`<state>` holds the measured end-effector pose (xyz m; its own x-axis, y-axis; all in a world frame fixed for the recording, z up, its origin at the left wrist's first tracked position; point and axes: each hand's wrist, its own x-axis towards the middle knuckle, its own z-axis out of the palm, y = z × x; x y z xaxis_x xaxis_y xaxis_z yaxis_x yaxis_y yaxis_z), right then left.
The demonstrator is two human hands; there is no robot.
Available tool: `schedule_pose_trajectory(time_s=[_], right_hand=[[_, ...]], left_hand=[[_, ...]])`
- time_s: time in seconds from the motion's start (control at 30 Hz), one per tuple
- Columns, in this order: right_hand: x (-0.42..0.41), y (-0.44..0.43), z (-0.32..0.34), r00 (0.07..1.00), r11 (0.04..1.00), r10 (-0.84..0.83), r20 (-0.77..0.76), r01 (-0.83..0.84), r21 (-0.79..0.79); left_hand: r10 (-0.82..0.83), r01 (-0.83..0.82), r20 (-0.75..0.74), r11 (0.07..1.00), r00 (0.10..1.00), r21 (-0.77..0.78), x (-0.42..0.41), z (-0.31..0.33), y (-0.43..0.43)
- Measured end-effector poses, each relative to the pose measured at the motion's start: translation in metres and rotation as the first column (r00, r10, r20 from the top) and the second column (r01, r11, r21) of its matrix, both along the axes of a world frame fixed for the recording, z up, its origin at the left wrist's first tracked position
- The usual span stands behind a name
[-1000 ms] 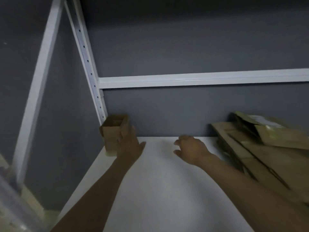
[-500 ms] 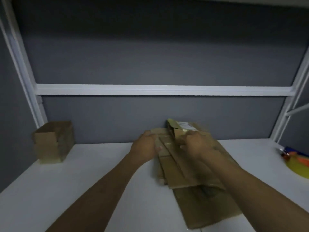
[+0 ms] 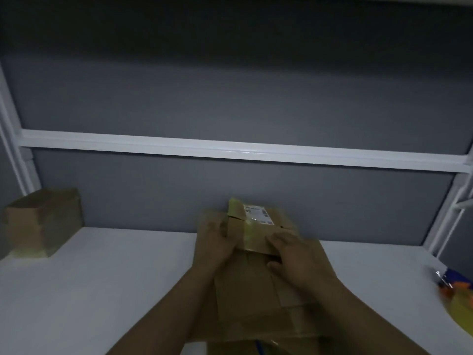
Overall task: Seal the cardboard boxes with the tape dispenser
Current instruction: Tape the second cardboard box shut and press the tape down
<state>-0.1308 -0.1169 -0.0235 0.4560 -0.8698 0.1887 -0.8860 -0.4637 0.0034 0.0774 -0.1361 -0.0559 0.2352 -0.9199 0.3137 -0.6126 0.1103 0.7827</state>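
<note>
Dim grey wall, white rail across it, white shelf below; low light, colours muted. Stack of flattened cardboard lies mid-shelf, reaching to the near edge. On its far end sits a folded carton, with a white printed label and a glossy yellowish strip of old tape over matte brown board. Left hand grips the carton's left edge, fingers curled round it. Right hand pinches the near right part, fingers on top and thumb beneath. Step in hand looks like taking this carton off the stack to open it out. Best done by lifting it clear before squaring it, pushing opposite creases apart evenly; old tape may hold panels together and the soft board could tear if forced. Small box, standing and boxy, sits far left against the wall, well apart. At the far right edge, an orange, blue and yellow object, probably the dispenser, blurred and partly cut off, not held by either hand.
</note>
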Motion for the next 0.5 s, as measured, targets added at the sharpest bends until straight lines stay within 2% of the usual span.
schedule_pose_trajectory(time_s=[0.13, 0.2, 0.27, 0.37, 0.43, 0.5], right_hand=[[0.005, -0.019, -0.012, 0.999, 0.981, -0.027, 0.047, 0.036, -0.192], [0.004, -0.03, -0.016, 0.985, 0.939, -0.036, 0.166, 0.091, -0.331], [0.001, -0.04, -0.012, 0.938, 0.894, 0.028, 0.346, 0.132, -0.429], [-0.016, -0.049, 0.009, 0.849, 0.797, 0.047, 0.527, 0.286, -0.532], [-0.036, -0.052, 0.026, 0.79, 0.806, 0.059, 0.61, 0.323, -0.496], [-0.067, -0.059, 0.037, 0.746, 0.86, 0.042, 0.664, 0.311, -0.405]], left_hand=[[-0.064, 0.064, -0.117, 0.998, 0.991, -0.001, -0.004, 0.012, -0.017], [-0.154, 0.161, -0.252, 0.987, 0.955, 0.006, -0.009, 0.027, -0.022], [-0.236, 0.241, -0.292, 0.97, 0.927, -0.018, -0.016, 0.045, -0.027], [-0.342, 0.342, -0.2, 0.939, 0.918, -0.038, -0.032, 0.077, -0.031], [-0.381, 0.377, -0.058, 0.923, 0.923, -0.076, -0.044, 0.088, -0.043], [-0.366, 0.378, 0.117, 0.92, 0.923, -0.104, -0.056, 0.093, -0.057]])
